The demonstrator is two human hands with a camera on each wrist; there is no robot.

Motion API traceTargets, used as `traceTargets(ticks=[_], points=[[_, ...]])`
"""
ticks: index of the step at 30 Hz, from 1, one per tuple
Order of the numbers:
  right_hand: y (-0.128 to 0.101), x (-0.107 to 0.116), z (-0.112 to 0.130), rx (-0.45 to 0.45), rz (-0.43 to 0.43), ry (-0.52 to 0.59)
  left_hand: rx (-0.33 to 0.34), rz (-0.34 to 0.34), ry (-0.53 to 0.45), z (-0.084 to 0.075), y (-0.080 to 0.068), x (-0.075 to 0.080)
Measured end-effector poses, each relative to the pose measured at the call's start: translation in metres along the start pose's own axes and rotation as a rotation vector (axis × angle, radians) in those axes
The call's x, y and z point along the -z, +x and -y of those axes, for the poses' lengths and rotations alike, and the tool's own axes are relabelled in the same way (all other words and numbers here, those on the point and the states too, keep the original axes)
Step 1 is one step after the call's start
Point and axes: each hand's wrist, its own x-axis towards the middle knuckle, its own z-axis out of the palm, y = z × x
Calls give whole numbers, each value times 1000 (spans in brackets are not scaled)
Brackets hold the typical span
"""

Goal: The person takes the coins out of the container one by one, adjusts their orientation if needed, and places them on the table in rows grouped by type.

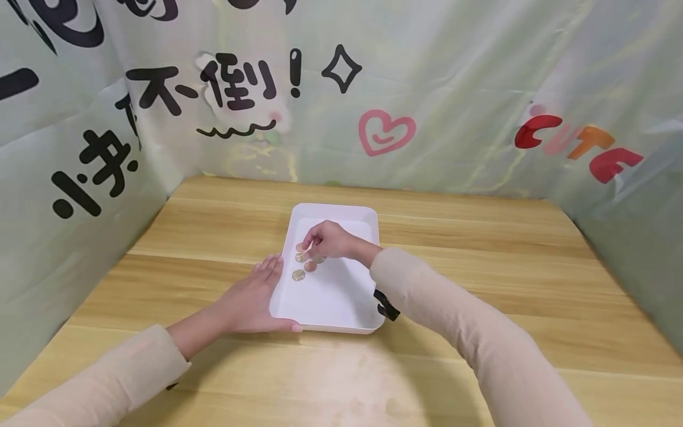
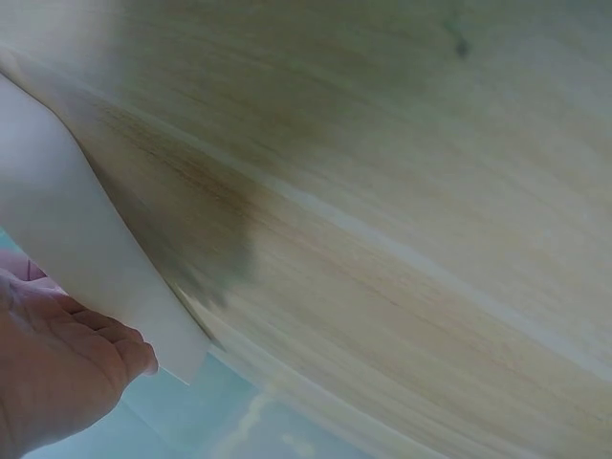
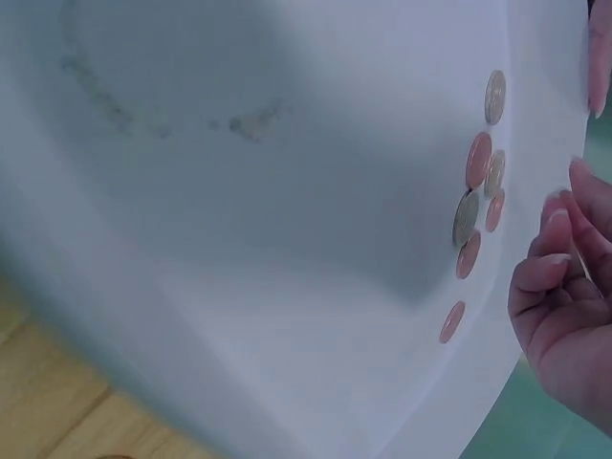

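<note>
A white tray (image 1: pixel 341 302) lies in the middle of the wooden table. Several coins lie inside along its left wall, gold ones (image 1: pixel 299 275) and copper ones (image 1: pixel 310 266); the right wrist view shows them in a row (image 3: pixel 478 158). My right hand (image 1: pixel 308 246) hovers over the row with curled fingers (image 3: pixel 550 277) and pinches what looks like a coin held edge-on. Outside the tray, my left hand (image 1: pixel 261 290) lies flat against the left wall with its thumb along the front rim. The left wrist view shows only that palm (image 2: pixel 57 373) and the tray's edge (image 2: pixel 76 239).
The light wooden table (image 1: pixel 480 279) is walled in on the left, back and right by pale green printed sheets (image 1: pixel 427 89). A small black clip (image 1: pixel 385 305) sits at my right sleeve near the tray's front right corner.
</note>
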Motion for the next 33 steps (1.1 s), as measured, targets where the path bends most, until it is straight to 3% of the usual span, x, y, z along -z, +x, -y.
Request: traceTargets(ticks=[11,16,19,33], points=[[14,-5,-2,-48,150,-185,3,-1,2,3,0,-3],[19,-12,-5,4,145,-398,0,-3,4,2,0,-2],[20,-15,-6,14,121,-467,5,-2,6,2,0,-2],[16,-13,-3,-49,122,-424,5,0,7,1,1,-2]])
